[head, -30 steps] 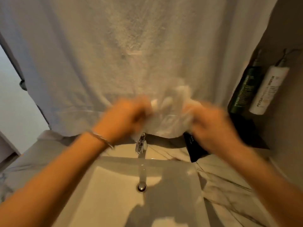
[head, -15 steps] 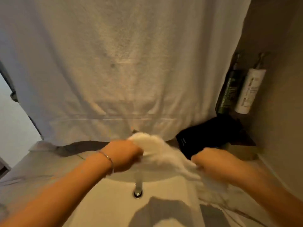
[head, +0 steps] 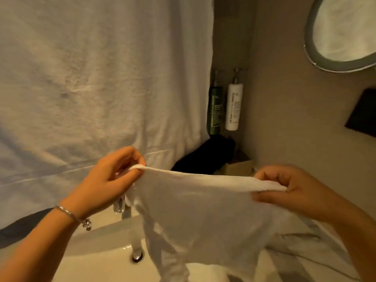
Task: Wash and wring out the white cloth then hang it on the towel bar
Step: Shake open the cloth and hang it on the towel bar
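Note:
The white cloth [head: 199, 210] hangs spread open over the sink [head: 105, 259], stretched by its top edge between my two hands. My left hand [head: 105, 180] pinches the cloth's left top corner, a bracelet on that wrist. My right hand [head: 289, 190] grips the right top corner. The cloth's lower part droops toward the basin, partly covering the tap [head: 120, 206] and the running water [head: 136, 239]. No towel bar shows in view.
A large white towel [head: 97, 78] hangs behind the sink and fills the back. A dark green bottle [head: 215, 110] and a white bottle [head: 234, 106] stand in the corner above a black item [head: 203, 157]. A round mirror [head: 343, 31] sits upper right.
The cloth was bunched and twisted between my hands; now my hands have moved apart and pulled it open flat. The view has shifted to the right.

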`<state>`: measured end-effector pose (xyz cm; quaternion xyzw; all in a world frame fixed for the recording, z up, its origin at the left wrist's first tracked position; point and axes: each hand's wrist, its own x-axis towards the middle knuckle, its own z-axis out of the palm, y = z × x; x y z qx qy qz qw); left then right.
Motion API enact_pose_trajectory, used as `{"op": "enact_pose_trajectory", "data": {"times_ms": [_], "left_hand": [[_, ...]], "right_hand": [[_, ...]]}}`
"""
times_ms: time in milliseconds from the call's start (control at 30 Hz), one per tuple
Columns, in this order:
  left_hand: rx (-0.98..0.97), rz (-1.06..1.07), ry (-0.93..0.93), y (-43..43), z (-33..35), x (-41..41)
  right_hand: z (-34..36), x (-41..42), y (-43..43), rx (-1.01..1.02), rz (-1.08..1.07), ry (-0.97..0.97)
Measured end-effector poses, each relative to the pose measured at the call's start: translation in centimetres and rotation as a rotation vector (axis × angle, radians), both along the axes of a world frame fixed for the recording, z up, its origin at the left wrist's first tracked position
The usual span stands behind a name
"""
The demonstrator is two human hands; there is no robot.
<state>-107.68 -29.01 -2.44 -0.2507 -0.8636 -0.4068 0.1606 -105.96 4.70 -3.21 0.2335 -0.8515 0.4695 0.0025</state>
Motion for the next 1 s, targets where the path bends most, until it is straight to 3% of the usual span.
{"op": "enact_pose_trajectory", "data": {"times_ms": [300, 500, 733, 867, 1000], "left_hand": [[-0.090, -0.189, 0.087, 10.6, -0.8, -0.2], [-0.089, -0.515, 0.043, 22.5, -1.3, 3.2], [-0.128, -0.867, -0.025, 34.9, -5.8, 12.3], [-0.157, -0.866, 0.062, 41.9, -8.1, 18.1], [-0.104, -0.876, 0.029, 47.8, -8.9, 21.8]], "right_hand": [[0.1, 14.1, 7.7, -0.082, -0.427, 0.008], [-0.5, 27.4, 13.8, 0.069, -0.778, 0.058], [-2.9, 43.2, 18.4, 0.176, -1.069, -0.147], [-4.9, 51.0, 21.4, 0.156, -1.185, -0.262], [-6.1, 55.6, 24.0, 0.198, -1.394, -0.226]]}}
